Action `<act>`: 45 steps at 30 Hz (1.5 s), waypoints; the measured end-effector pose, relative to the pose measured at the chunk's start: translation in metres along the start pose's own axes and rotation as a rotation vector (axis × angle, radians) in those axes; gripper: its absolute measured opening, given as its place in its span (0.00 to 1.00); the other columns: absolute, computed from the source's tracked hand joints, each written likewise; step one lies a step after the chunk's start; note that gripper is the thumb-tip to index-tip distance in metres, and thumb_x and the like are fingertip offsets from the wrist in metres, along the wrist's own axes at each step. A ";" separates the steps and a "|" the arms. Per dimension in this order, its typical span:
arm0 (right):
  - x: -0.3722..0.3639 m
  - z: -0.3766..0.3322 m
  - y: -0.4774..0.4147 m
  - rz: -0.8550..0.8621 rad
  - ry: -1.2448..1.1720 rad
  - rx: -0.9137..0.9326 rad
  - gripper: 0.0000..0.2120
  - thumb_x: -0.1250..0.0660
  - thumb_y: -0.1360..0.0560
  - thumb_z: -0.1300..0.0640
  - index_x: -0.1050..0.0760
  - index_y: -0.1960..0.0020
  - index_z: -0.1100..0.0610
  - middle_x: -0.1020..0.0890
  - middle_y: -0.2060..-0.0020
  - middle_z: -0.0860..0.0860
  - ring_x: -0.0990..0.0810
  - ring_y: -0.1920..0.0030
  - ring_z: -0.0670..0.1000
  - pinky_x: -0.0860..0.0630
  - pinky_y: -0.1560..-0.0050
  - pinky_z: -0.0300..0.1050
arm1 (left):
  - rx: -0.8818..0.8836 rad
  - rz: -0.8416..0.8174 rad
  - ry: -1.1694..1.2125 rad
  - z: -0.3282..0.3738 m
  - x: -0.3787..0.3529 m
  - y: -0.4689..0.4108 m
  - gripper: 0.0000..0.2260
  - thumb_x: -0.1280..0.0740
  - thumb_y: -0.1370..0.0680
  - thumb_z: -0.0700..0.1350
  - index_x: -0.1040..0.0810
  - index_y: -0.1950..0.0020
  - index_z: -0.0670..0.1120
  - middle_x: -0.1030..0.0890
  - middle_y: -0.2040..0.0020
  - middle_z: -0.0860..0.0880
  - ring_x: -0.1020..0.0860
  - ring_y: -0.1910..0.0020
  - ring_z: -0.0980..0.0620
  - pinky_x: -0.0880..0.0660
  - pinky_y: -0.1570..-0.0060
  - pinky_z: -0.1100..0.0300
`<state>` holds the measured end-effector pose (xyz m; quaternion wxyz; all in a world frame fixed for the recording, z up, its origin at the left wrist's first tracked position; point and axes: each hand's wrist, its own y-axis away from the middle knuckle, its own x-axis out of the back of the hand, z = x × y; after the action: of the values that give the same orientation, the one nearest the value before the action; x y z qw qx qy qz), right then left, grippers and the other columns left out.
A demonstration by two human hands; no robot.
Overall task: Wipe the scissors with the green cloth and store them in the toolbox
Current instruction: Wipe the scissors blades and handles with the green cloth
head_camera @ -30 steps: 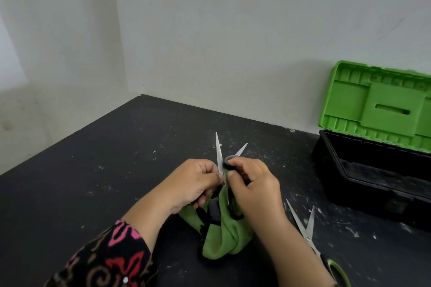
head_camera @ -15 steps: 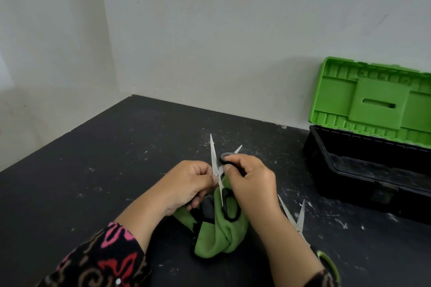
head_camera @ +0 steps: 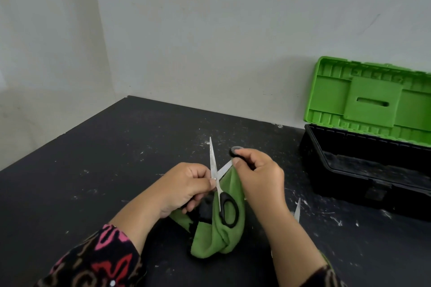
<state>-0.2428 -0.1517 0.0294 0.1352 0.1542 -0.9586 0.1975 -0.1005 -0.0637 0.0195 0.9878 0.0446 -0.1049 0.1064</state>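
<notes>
On the black table [head_camera: 116, 170], front centre: two pairs of scissors, one green cloth [head_camera: 210, 242], one toolbox [head_camera: 349, 170] with lid up. Held scissors [head_camera: 213, 167] splayed open, long axis near upright. Points tips away, loops down over cloth. Sits between hands: left hand [head_camera: 186, 184] pinching pivot, right hand [head_camera: 261, 174] curled, pinching small dark ring [head_camera: 234, 150]. Second scissors [head_camera: 297, 212] mostly hidden behind right forearm.

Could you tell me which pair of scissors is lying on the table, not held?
The pair behind the right forearm, only a blade tip showing; the left hand grips the black-handled scissors over the green cloth.
</notes>
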 end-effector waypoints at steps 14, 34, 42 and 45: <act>-0.009 0.000 0.009 -0.080 0.037 0.114 0.11 0.31 0.28 0.62 0.18 0.52 0.47 0.19 0.54 0.42 0.24 0.52 0.31 0.32 0.55 0.22 | -0.002 0.047 0.093 0.000 0.000 -0.002 0.08 0.35 0.22 0.38 0.27 0.61 0.39 0.30 0.77 0.48 0.35 0.82 0.54 0.41 0.82 0.66; -0.010 -0.002 0.009 -0.373 0.315 0.225 0.14 0.35 0.30 0.62 0.17 0.55 0.45 0.29 0.64 0.44 0.26 0.59 0.44 0.26 0.58 0.38 | 0.111 0.140 0.190 0.001 -0.001 -0.005 0.16 0.47 0.25 0.35 0.26 0.69 0.44 0.29 0.75 0.45 0.33 0.80 0.50 0.39 0.79 0.66; -0.012 -0.003 0.010 -0.351 0.303 0.256 0.14 0.35 0.30 0.62 0.17 0.55 0.45 0.29 0.65 0.42 0.26 0.58 0.42 0.31 0.60 0.29 | 0.079 0.157 0.206 0.004 -0.002 -0.003 0.14 0.48 0.26 0.34 0.24 0.65 0.40 0.28 0.75 0.43 0.32 0.81 0.49 0.38 0.79 0.64; -0.015 0.001 0.013 -0.238 0.272 0.286 0.14 0.34 0.29 0.62 0.17 0.54 0.45 0.29 0.65 0.43 0.26 0.58 0.45 0.29 0.62 0.33 | 0.062 0.164 0.212 0.005 -0.004 -0.004 0.13 0.48 0.26 0.34 0.26 0.64 0.39 0.28 0.74 0.42 0.33 0.81 0.49 0.38 0.80 0.65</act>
<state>-0.2334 -0.1372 0.0195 0.2624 0.2559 -0.8688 0.3330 -0.1049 -0.0689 0.0233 0.9794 0.0548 0.0003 0.1944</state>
